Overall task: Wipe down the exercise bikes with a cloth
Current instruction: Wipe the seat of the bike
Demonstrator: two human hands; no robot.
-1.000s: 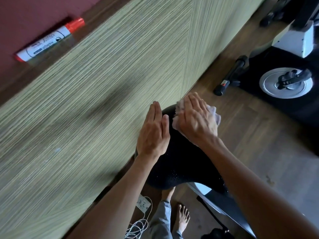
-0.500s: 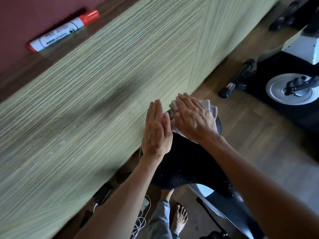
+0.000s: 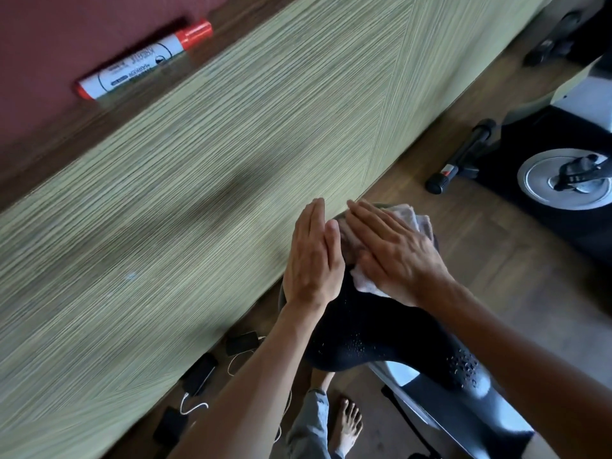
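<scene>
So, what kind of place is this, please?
Probably a home workout corner or small gym room: a black bike saddle under a cloth, a second exercise bike's flywheel, and chargers with cables on the wooden floor.

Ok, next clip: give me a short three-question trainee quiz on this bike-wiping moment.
1. True or false: the right hand presses the cloth flat with straight fingers.
2. Multiple choice: the left hand rests on (A) the red marker, (B) the black seat, (C) the floor.
3. Fill in: the seat's lower part shows small ____ on its surface.

Key:
1. True; the cloth lies on the seat's far end under the palm.
2. B; it lies flat on the seat's left edge, beside the cloth.
3. Droplets, so that part seems not yet wiped.
</scene>
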